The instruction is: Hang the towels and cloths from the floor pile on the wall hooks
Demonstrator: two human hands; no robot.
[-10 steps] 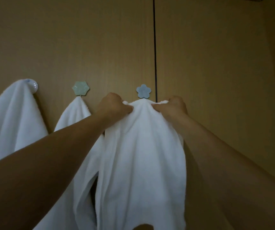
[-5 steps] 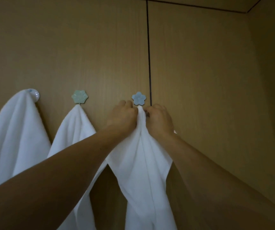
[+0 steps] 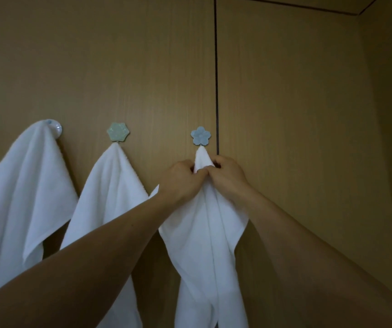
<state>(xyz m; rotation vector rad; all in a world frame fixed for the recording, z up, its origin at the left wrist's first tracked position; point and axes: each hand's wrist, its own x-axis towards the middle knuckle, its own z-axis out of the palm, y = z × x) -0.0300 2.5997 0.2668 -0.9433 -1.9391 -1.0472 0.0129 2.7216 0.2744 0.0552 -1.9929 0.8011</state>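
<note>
Both grips, left hand (image 3: 179,179) and right hand (image 3: 228,178), pinch the bunched, draping white towel (image 3: 204,245).

Brightness: dim, with a warm brown cast over the wall (image 3: 285,114).
Brightest: the white towels (image 3: 24,185), soft and free of glare.
Shadows: dark wedges beneath the towels at lower left; the right edge of the frame darkens.
Sharpness: hooks (image 3: 200,136) fairly crisp; forearms (image 3: 83,268) at the bottom softer.
Distortion: forearms loom large toward the lower corners.

tan wood-grain wall panels (image 3: 119,55); dark vertical seam (image 3: 216,67) between them; side wall (image 3: 391,114) meets at right corner.
</note>
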